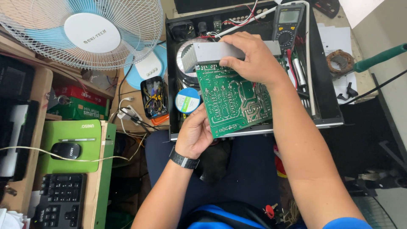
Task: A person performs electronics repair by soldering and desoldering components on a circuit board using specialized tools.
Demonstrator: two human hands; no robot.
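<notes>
Circuit board (234, 100) held between both hands.

**Boxes, labels and one small screen**

At nine o'clock, under the fan, a red box (78, 92) lies on a green box (80, 109), both flat cardboard. Near centre, a round spool (187, 100) carries a white-and-green label ringed in blue. At twelve o'clock, the multimeter's grey rectangular screen (289, 16) sits blank.
</notes>
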